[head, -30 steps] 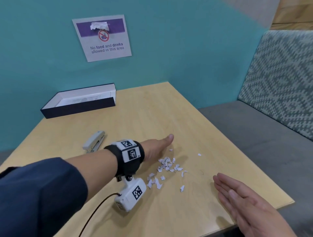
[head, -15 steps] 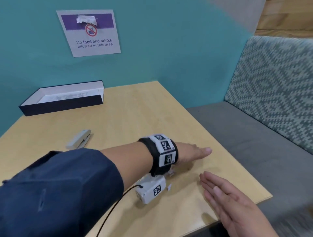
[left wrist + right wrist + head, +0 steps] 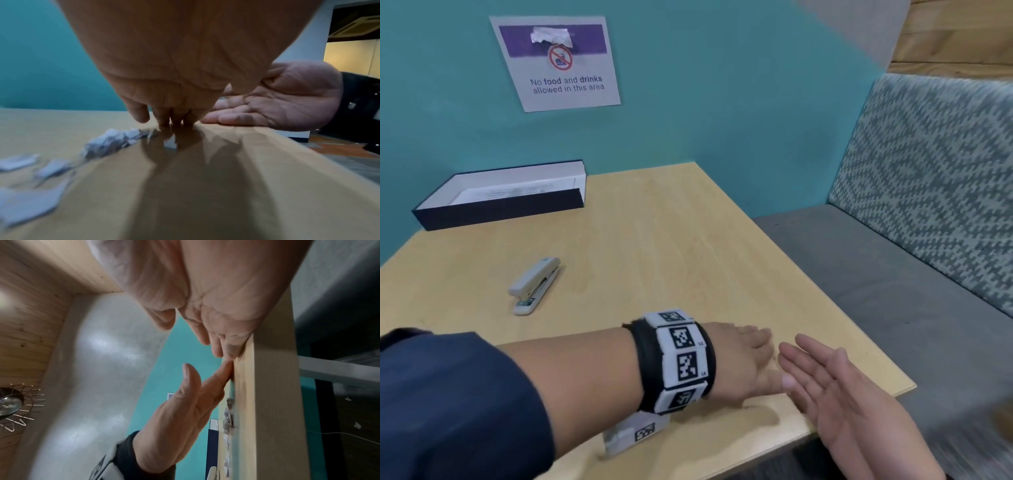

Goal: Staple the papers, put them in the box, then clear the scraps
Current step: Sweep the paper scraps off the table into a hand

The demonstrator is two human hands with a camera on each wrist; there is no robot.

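My left hand [image 3: 751,356] lies with its fingers straight and their tips on the wooden table [image 3: 661,246], near the front right edge. Small white paper scraps [image 3: 111,142] are heaped beside its fingertips [image 3: 173,121]; the head view hides them under the hand. My right hand [image 3: 828,377] is held flat, palm up, at the table's edge, its fingertips meeting the left hand and nothing in it. The dark box [image 3: 500,209] stands at the far left with printed sheets [image 3: 517,192] inside. The grey stapler [image 3: 534,286] lies left of centre.
A teal wall with a "No food and drinks" sign [image 3: 558,61] backs the table. A grey bench seat [image 3: 893,291] with a patterned backrest [image 3: 935,171] runs along the right side, below the table's edge.
My left hand has swept from the middle of the table to the front right edge, pushing the scraps along. The right hand has closed in until the two hands touch.
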